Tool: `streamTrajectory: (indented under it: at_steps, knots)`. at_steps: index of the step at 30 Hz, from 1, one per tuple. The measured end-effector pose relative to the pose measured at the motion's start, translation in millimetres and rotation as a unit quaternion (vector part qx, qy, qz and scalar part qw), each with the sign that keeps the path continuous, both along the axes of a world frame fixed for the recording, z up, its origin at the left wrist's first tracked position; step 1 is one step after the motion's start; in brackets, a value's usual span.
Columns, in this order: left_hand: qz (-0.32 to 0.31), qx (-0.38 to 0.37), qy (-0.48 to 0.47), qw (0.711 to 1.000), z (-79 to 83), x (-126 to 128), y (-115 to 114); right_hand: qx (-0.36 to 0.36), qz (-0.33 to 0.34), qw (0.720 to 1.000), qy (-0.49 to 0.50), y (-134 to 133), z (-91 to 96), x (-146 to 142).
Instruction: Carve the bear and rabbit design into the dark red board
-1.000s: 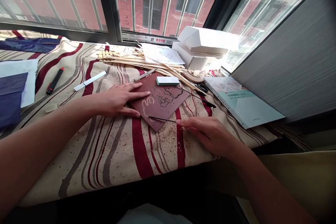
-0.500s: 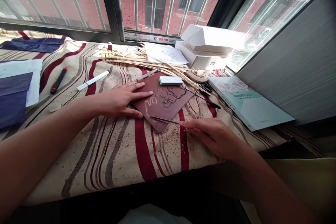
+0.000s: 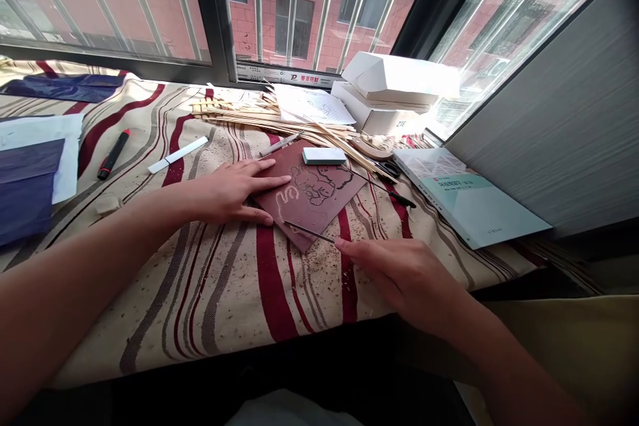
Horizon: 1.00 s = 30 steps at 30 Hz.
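Observation:
A dark red carving board (image 3: 319,203) with a cut-out animal figure lies on the striped cloth (image 3: 210,279). My left hand (image 3: 234,190) rests flat on the board's left edge, fingers stretched out. My right hand (image 3: 399,273) is closed on a thin carving tool (image 3: 309,233), whose tip touches the board's near corner. Wood shavings lie scattered around the board. A small white-and-green block (image 3: 324,155) sits on the board's far edge.
Bamboo sticks (image 3: 279,123), a sketch sheet (image 3: 312,105) and white boxes (image 3: 394,90) lie by the window. A teal book (image 3: 469,196) lies right, scissors (image 3: 387,168) and another tool (image 3: 384,188) beside it. A red-black marker (image 3: 112,154), white strip (image 3: 177,154) and blue papers (image 3: 24,180) lie left.
My right hand has drawn back slightly toward me and down, the tool's tip staying at the board's near corner. The left hand has stayed put.

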<state>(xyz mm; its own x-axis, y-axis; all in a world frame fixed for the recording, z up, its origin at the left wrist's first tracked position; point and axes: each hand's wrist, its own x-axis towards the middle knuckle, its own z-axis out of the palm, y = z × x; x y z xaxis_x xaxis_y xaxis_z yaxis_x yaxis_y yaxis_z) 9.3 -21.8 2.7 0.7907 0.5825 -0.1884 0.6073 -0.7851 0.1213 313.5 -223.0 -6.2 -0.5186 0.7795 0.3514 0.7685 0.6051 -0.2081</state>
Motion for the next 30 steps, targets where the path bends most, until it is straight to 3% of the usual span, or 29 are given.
streamTrajectory:
  at_steps: [3,7,11,17,30]
  knots:
    - [-0.012,0.003,-0.012,1.000,-0.8,-1.3,0.9,0.049,-0.002,0.999,-0.015,-2.7,-2.2,-8.8]
    - [-0.031,0.011,-0.036,0.999,-4.6,-4.8,3.9,0.015,-0.016,1.000,0.000,-14.5,1.4,-17.3]
    - [-0.014,0.011,-0.021,1.000,-4.9,-3.4,3.6,0.036,-0.042,0.998,-0.002,-24.2,3.7,-20.1]
    - [-0.018,0.019,-0.027,0.999,-5.2,-0.1,2.3,-0.008,-0.060,0.998,0.021,-20.1,1.8,-16.6]
    - [0.016,0.002,0.017,1.000,1.7,7.6,-4.1,0.046,-0.102,0.993,-0.019,-37.6,2.3,-46.9]
